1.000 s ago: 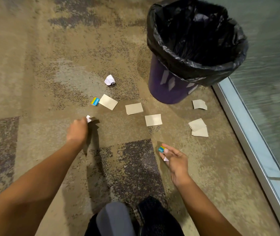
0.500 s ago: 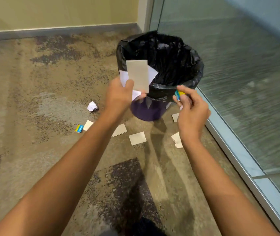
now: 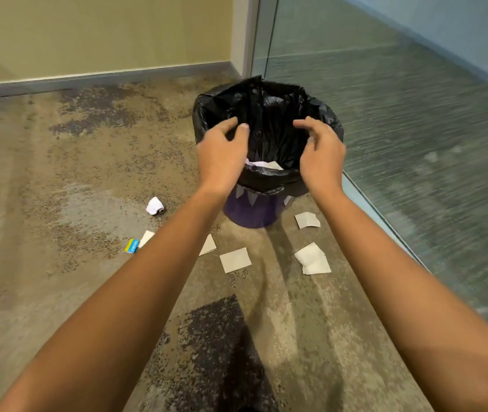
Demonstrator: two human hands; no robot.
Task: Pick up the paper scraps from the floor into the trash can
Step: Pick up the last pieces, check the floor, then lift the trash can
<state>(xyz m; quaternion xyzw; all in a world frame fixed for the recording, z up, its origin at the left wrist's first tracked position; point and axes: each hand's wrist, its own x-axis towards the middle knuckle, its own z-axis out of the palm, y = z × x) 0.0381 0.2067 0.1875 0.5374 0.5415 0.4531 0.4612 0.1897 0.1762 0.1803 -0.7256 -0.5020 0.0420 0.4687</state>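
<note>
A purple trash can (image 3: 251, 211) lined with a black bag (image 3: 269, 114) stands on the carpet. My left hand (image 3: 222, 150) and my right hand (image 3: 321, 150) hover over its mouth, fingers spread, holding nothing. White paper (image 3: 262, 165) lies inside the bag near the front rim. On the floor lie a crumpled white ball (image 3: 155, 205), a blue and yellow scrap (image 3: 132, 245), a beige scrap (image 3: 146, 237) partly behind my left arm, another (image 3: 208, 245), a square one (image 3: 235, 259), a stacked pair (image 3: 312, 258) and one (image 3: 307, 220) by the can.
A glass wall with a metal floor rail (image 3: 385, 230) runs along the right, close to the can. A beige wall with a grey baseboard (image 3: 103, 80) closes the far side. Patterned carpet (image 3: 58, 173) stretches to the left.
Both hands rose from the floor holding paper scraps, moved over the can and opened. The papers have left my hands and white paper now lies inside the bag.
</note>
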